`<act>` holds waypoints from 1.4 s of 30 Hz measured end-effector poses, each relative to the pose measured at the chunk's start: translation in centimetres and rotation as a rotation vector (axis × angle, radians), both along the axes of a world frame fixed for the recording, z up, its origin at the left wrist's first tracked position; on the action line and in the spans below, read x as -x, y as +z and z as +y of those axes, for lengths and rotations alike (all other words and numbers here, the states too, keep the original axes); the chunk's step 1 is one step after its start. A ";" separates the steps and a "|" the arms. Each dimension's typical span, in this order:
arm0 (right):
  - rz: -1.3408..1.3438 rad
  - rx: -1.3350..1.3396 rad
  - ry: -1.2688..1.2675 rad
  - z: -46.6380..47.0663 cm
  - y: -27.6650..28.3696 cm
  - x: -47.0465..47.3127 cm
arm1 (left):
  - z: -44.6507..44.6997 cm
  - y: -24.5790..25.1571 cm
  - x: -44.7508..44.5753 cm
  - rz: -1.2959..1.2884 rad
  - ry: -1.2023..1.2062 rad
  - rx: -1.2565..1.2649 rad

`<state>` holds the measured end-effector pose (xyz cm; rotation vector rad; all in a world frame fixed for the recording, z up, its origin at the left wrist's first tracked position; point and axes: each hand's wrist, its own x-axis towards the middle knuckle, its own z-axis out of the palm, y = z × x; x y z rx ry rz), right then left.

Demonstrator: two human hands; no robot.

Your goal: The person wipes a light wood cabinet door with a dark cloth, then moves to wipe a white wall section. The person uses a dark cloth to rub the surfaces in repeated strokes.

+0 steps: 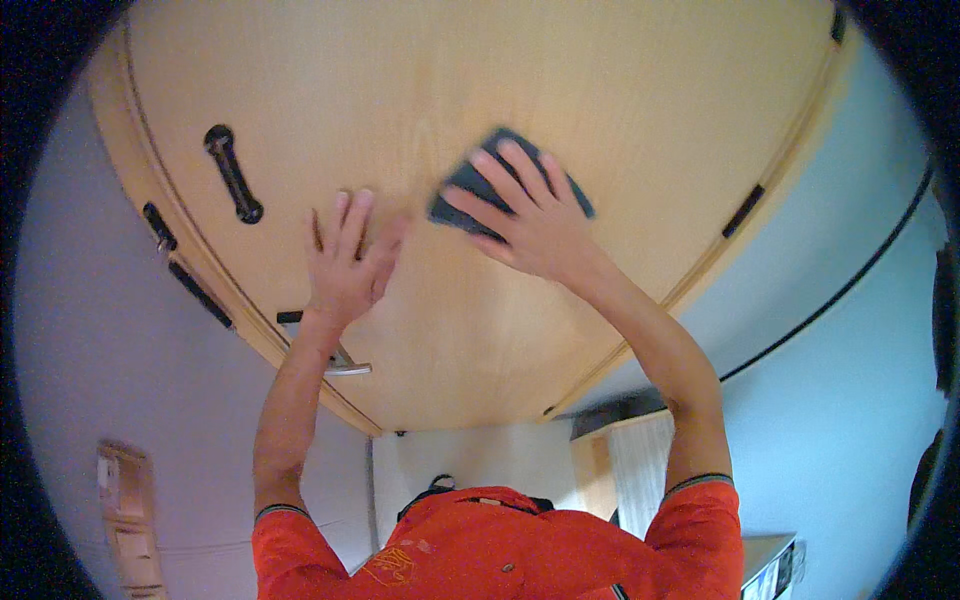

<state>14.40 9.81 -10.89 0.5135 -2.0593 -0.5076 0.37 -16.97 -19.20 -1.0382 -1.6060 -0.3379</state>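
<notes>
A pale wooden door fills the view in front of me. My right hand lies spread over a dark folded cloth, which is pressed flat to the door's surface. To its left, my left hand has its fingers apart and holds nothing; it is slightly blurred, and whether it touches the door I cannot tell. Left of that hand is a black pull handle on the door. A metal lever handle shows below, partly behind my left forearm.
Black hinges sit along the right door edge. Black latch fittings are on the left frame. A black cable curves across the blue wall at right. A wooden shelf unit stands at lower left, and a whitish curtain-like panel at lower right.
</notes>
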 end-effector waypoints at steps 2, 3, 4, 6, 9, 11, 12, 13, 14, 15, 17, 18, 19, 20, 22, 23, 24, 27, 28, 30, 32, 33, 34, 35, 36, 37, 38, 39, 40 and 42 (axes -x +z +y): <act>-0.023 -0.091 -0.077 2.8 -0.6 -2.0 | -1.6 0.2 0.6 -0.021 0.031 -0.144; 0.015 -0.059 -0.081 4.1 -0.2 -2.6 | -1.8 0.1 0.7 -0.010 0.083 -0.122; 0.128 -0.019 -0.038 4.9 0.4 -2.9 | -2.0 0.0 0.9 -0.020 0.124 -0.114; 0.189 0.086 -0.070 5.7 2.6 -3.0 | -2.1 -0.3 1.1 -0.031 0.155 -0.113; 0.349 0.187 -0.013 4.2 6.5 -1.3 | -1.7 -0.5 1.3 -0.019 0.134 -0.128; 0.351 0.167 -0.011 2.0 7.8 0.2 | -1.7 -0.6 1.4 -0.037 0.140 -0.133; 0.323 0.177 -0.025 0.6 7.6 0.8 | -1.7 -0.6 1.4 -0.030 0.133 -0.130; 0.301 0.119 -0.032 -0.8 6.7 1.2 | -1.8 -0.6 1.5 -0.024 0.124 -0.136; 0.251 0.084 -0.054 -2.1 5.5 1.6 | -1.8 -0.5 1.5 -0.036 0.122 -0.140; 0.199 0.047 -0.074 -2.9 4.1 2.0 | -1.9 -0.5 1.6 -0.016 0.115 -0.139; 0.041 -0.015 -0.018 -4.0 0.3 2.5 | -1.9 -0.4 1.6 -0.013 0.105 -0.146; -0.060 -0.043 -0.002 -3.9 -1.9 2.4 | -1.9 -0.3 1.5 0.008 0.140 -0.132; -0.076 -0.104 0.012 -3.6 -4.2 2.1 | -1.9 -0.3 1.5 0.021 0.120 -0.130; -0.114 -0.169 0.008 -3.0 -6.6 1.4 | -1.9 -0.2 1.5 0.037 0.101 -0.129; -0.203 -0.323 -0.016 -1.0 -10.8 -0.5 | -2.0 -0.2 1.4 0.058 0.088 -0.133; -0.252 -0.411 -0.035 0.7 -12.3 -1.7 | -2.0 -0.2 1.3 0.065 0.096 -0.135; -0.248 -0.427 -0.028 2.2 -13.4 -2.8 | -2.1 -0.3 1.2 0.063 0.093 -0.147; -0.228 -0.393 -0.064 7.3 -13.9 -5.5 | -2.0 -0.5 1.1 0.056 0.117 -0.141; -0.166 -0.334 -0.059 7.9 -13.9 -5.9 | -1.9 -0.6 1.0 0.069 0.122 -0.161; -0.154 -0.235 -0.066 8.8 -13.1 -5.8 | -1.6 -0.6 1.0 0.032 0.117 -0.188; -0.116 -0.134 -0.063 8.0 -12.3 -5.1 | -1.5 -0.7 0.9 0.056 0.119 -0.193; -0.117 -0.136 -0.050 7.0 -12.3 -4.4 | -1.4 -0.7 1.0 0.056 0.109 -0.200; -0.126 -0.122 -0.046 5.6 -12.5 -3.4 | -1.4 -0.6 1.0 0.063 0.114 -0.190; -0.190 -0.115 -0.079 4.1 -12.9 -2.5 | -1.5 -0.6 1.1 0.065 0.115 -0.186; -0.181 -0.172 -0.024 2.4 -13.6 -1.7 | -1.6 -0.6 1.1 0.037 0.119 -0.190; -0.226 -0.237 -0.006 0.6 -14.6 -0.9 | -1.8 -0.6 1.2 0.066 0.123 -0.183; -0.324 -0.300 -0.007 -0.9 -15.6 -0.1 | -2.0 -0.7 1.2 0.066 0.129 -0.180; -0.286 -0.403 0.006 -1.9 -16.7 0.3 | -2.0 -0.7 1.2 0.056 0.144 -0.167; -0.301 -0.510 -0.005 -3.2 -18.1 0.4 | -2.3 -0.8 1.2 0.072 0.145 -0.185; -0.350 -0.619 0.002 -3.6 -19.9 0.3 | -2.4 -0.8 1.1 0.084 0.147 -0.205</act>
